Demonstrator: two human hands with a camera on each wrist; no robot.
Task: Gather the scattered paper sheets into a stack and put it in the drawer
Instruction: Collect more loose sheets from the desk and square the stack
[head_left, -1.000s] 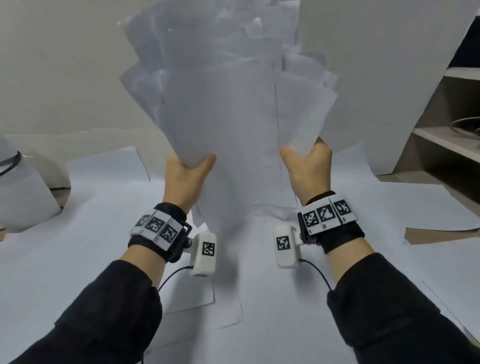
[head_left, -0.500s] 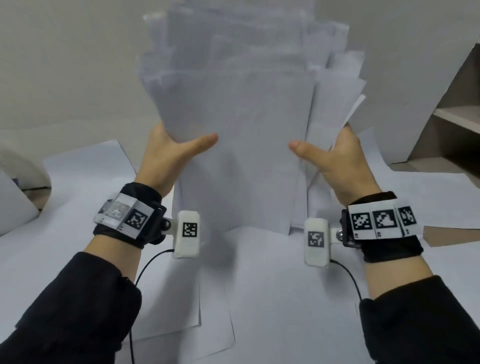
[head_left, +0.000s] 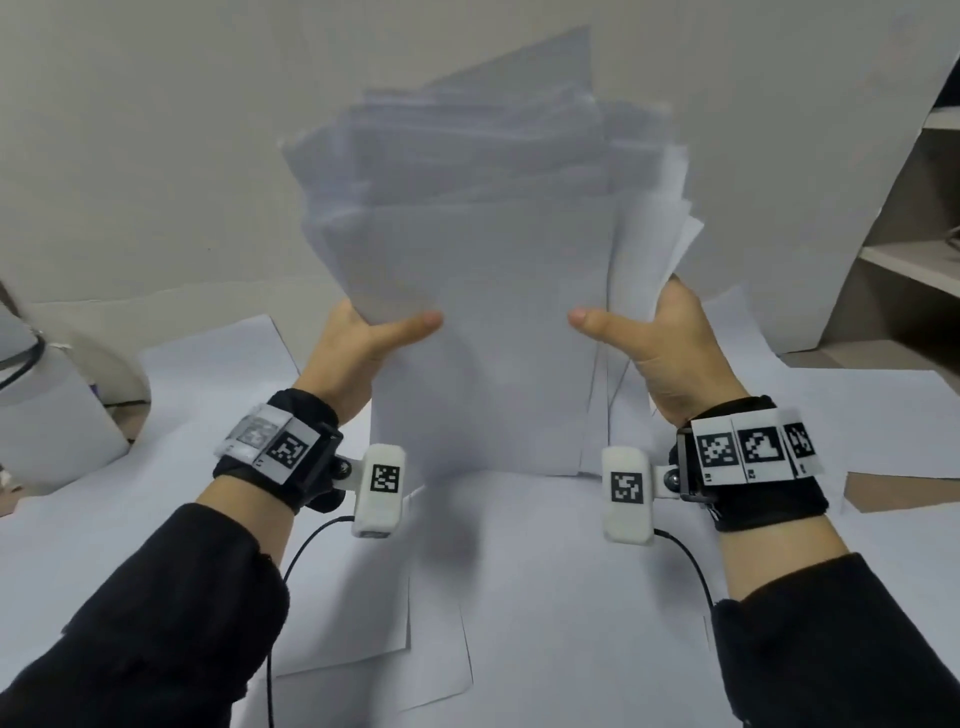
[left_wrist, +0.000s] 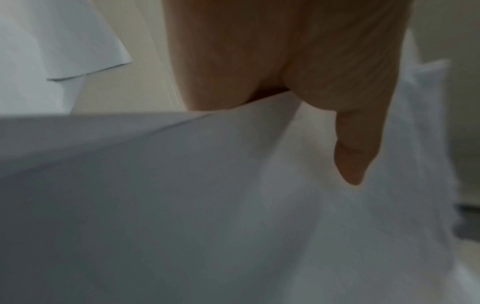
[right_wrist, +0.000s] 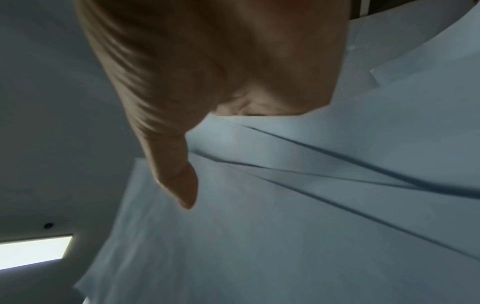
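Observation:
An upright bundle of white paper sheets (head_left: 493, 291) stands on its lower edge on the table, its top edges uneven and blurred. My left hand (head_left: 363, 343) grips the bundle's left side, thumb across the front sheet. My right hand (head_left: 660, 348) grips the right side the same way. In the left wrist view the left hand (left_wrist: 298, 86) pinches the paper sheets (left_wrist: 207, 205) with the thumb lying on the front. In the right wrist view the right hand (right_wrist: 221, 92) clasps several fanned paper sheets (right_wrist: 311, 195). The fingers behind the bundle are hidden. No drawer is in view.
More loose white sheets (head_left: 363, 623) cover the table (head_left: 904, 491) under and around my arms. A large white board (head_left: 779, 182) leans at the back right before wooden shelves (head_left: 914, 260). A white object with a black cable (head_left: 47, 410) sits at the left.
The fanned, tilted sheets have been squared into a narrower upright bundle. Both hands slid apart to its sides, and the bundle's lower edge has come down to the table.

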